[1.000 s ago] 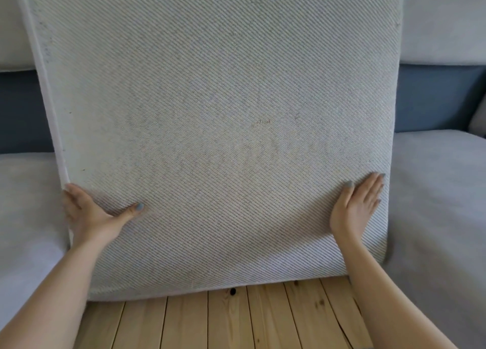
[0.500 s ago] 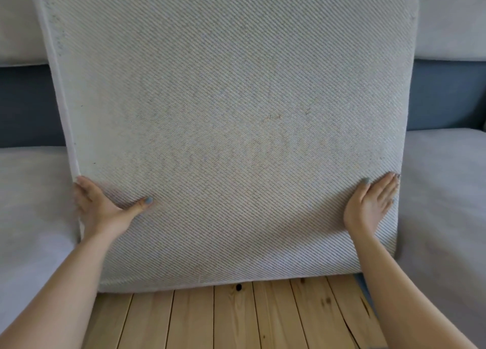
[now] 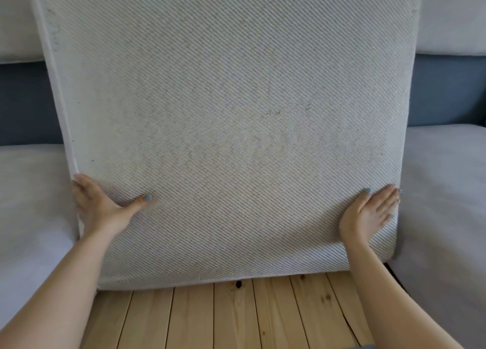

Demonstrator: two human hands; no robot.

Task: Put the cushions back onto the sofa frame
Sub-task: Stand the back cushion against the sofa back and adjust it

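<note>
A large light-grey seat cushion (image 3: 228, 127) stands upright in front of me, its woven striped underside facing me and filling most of the view. My left hand (image 3: 102, 209) grips its lower left edge, fingers wrapped behind and thumb on the face. My right hand (image 3: 370, 212) presses flat against the face near the lower right edge, fingers straight. Below the cushion's bottom edge lie the bare wooden slats of the sofa frame (image 3: 236, 317). The sofa behind the cushion is hidden.
A grey seat cushion (image 3: 31, 212) lies in place on the left and another (image 3: 444, 191) on the right, flanking the bare slats. Grey back cushions (image 3: 452, 17) lean above the blue frame back (image 3: 447, 91).
The cushion and both hands have shifted slightly right and up in view. Both hands keep the same hold.
</note>
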